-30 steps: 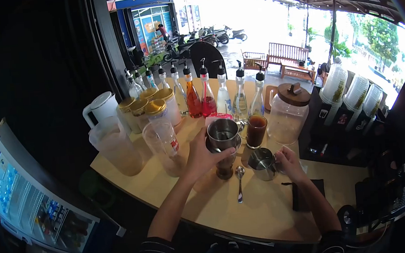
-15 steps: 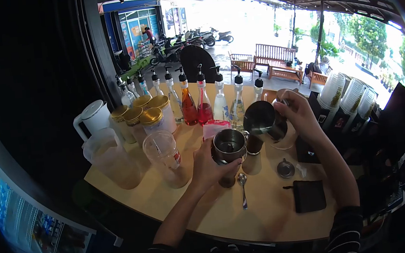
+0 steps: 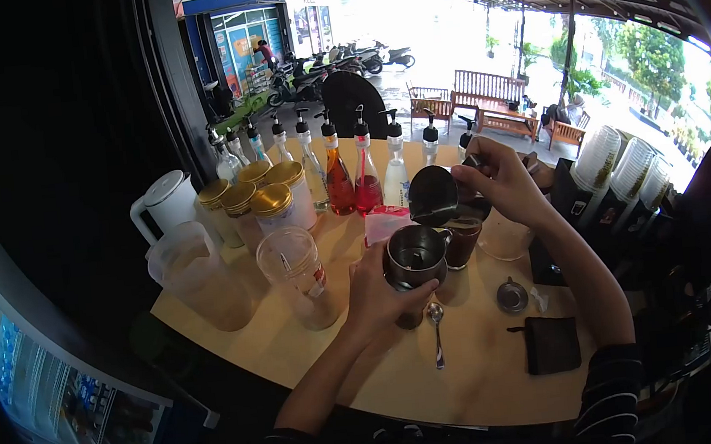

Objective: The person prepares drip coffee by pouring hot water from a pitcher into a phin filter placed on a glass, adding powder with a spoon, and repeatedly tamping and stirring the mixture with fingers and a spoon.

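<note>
My left hand point(image 3: 389, 293) is wrapped round a metal cup point(image 3: 417, 253) with a small side handle, low over the table. Its open mouth faces up, and something dark shows at the bottom. In my right hand point(image 3: 500, 177) is a dark metal pitcher point(image 3: 434, 196), gripped by its handle and tilted toward the cup, just above and behind it. Whether liquid is flowing from it I cannot tell. A glass of dark drink point(image 3: 464, 242) stands just right of the cup. In front lie a spoon point(image 3: 437, 333) and a small round metal lid point(image 3: 511, 294).
Pump bottles point(image 3: 338, 181) line the table's far side. Gold-lidded jars point(image 3: 273, 202), a white kettle point(image 3: 169, 200) and two clear plastic pitchers point(image 3: 191, 270) point(image 3: 292, 274) stand left. A black pouch point(image 3: 551, 344) lies at the right, near stacked plastic cups point(image 3: 599, 154).
The dark pitcher in my right hand has moved slightly left and up, closer over the cup. The glass of dark drink shows more now. The camera view has shifted a little.
</note>
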{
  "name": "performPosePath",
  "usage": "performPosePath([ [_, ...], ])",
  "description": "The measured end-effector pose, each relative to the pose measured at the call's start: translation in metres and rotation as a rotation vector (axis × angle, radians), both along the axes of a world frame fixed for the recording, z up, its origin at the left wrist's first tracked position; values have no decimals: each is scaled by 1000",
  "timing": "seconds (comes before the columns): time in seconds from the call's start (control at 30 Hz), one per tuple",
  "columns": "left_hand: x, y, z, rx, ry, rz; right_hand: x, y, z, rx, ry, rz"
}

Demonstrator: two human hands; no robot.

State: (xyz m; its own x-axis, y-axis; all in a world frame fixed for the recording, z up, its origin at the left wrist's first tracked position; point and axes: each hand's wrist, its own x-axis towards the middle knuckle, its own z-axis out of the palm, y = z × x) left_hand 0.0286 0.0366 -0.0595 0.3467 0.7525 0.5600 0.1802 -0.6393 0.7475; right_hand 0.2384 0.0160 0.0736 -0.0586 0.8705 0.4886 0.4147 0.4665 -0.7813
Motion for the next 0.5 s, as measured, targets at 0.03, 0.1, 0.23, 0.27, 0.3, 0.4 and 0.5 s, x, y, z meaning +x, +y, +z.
performPosePath([
  [0.03, 0, 0, 1, -2, 1, -2, 0, 0, 1, -2, -18, -10],
  [0.1, -1, 0, 2, 26, 25, 5, 4, 6, -2, -5, -43, -12],
  [0.23, 0, 0, 1, 7, 18, 0, -4, 1, 2, -34, -38, -20],
  [0.27, 0, 0, 2, 20, 13, 0, -3, 2, 1, -36, -37, -21],
  [0.3, 0, 0, 2, 33, 8, 0, 0, 5, 1, -34, -115, -31],
  [0.4, 0, 1, 1, 25, 1, -1, -2, 5, 3, -47, -183, -39],
  [0.5, 0, 0, 2, 30, 22, 12, -3, 9, -1, -31, -155, -35],
])
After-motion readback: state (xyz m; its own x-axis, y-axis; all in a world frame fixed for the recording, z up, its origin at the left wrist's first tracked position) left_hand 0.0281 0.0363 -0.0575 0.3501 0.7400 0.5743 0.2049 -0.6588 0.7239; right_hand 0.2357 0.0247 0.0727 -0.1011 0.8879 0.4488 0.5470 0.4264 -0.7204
